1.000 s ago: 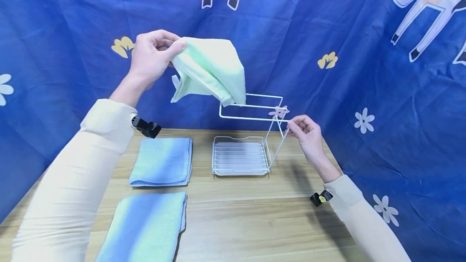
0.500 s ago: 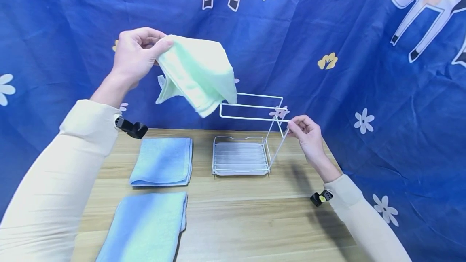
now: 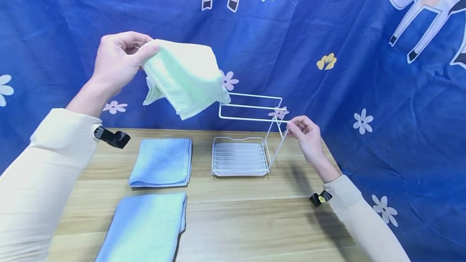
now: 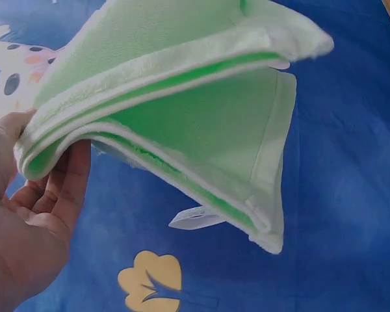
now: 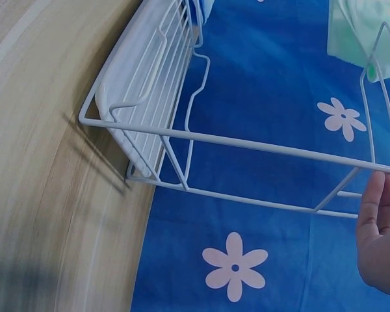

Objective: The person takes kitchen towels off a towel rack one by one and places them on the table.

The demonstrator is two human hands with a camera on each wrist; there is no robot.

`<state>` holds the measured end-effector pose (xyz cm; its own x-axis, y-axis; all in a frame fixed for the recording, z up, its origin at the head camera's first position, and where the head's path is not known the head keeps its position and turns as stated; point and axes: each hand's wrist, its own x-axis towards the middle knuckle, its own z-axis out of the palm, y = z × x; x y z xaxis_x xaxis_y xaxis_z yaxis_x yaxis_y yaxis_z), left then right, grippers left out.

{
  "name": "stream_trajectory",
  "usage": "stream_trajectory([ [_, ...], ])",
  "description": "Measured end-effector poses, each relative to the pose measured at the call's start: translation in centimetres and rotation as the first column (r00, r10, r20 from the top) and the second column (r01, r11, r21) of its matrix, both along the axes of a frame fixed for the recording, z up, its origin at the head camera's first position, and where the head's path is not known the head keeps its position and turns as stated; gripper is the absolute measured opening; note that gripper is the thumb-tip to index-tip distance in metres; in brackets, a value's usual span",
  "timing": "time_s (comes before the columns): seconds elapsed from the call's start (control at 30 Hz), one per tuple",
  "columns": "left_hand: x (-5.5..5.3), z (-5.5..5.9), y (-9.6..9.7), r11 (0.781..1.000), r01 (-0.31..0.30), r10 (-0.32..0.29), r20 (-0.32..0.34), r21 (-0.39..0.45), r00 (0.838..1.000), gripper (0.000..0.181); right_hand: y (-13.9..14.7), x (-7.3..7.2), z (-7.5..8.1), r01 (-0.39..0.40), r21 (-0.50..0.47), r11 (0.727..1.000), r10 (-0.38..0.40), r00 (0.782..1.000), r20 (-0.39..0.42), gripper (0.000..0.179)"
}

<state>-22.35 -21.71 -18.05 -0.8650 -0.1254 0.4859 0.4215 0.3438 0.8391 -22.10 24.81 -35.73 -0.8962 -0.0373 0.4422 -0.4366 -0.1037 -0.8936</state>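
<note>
My left hand (image 3: 118, 60) pinches a folded pale green towel (image 3: 185, 76) between thumb and fingers, up in the air at the left. In the left wrist view the towel's layers hang apart, and a small white loop (image 4: 196, 218) sticks out below. The towel's lower right corner overlaps the left end of the upper bars of a white wire rack (image 3: 255, 119) in the head view. My right hand (image 3: 307, 134) holds that rack at its upper right corner, thumb and fingers on the bar. The rack stands upright on the table.
A white tray (image 3: 240, 174) lies under the wires of the rack's base. Two folded blue towels, a back one (image 3: 162, 161) and a front one (image 3: 143, 227), lie on the wooden table (image 3: 247, 225) at the left. A blue printed curtain (image 3: 164, 7) hangs behind and at the sides.
My left hand has moved left with the green towel, drawing it away from over the rack's upper bars so more of their left end shows. The right hand and rack have stayed still.
</note>
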Motion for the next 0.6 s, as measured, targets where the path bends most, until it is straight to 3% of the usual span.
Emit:
stream_trajectory([
  [0.13, 1.0, 0.1, -0.6, 0.999, -0.032, 0.031, -0.029, -0.025, 0.999, 0.004, 0.0, 0.3, 0.1, -0.002, -0.006, 1.0, 0.002, 1.0, 0.005, 0.021],
  [0.23, 1.3, -0.2, -1.1, 0.994, -0.056, 0.053, -0.028, -0.089, 0.998, 0.003, 0.0, 0.3, 0.1, -0.002, -0.011, 1.0, 0.002, 1.0, 0.011, 0.022],
  [0.43, 2.1, -1.6, -1.9, 0.966, -0.067, 0.074, 0.016, -0.25, 0.997, 0.014, 0.0, 0.2, 0.1, -0.008, -0.009, 1.0, 0.008, 1.0, 0.01, 0.021],
  [0.6, 2.9, -3.0, -2.1, 0.945, -0.052, 0.069, 0.043, -0.323, 0.997, 0.02, 0.0, 0.2, 0.0, -0.012, -0.009, 1.0, 0.012, 1.0, 0.008, 0.023],
])
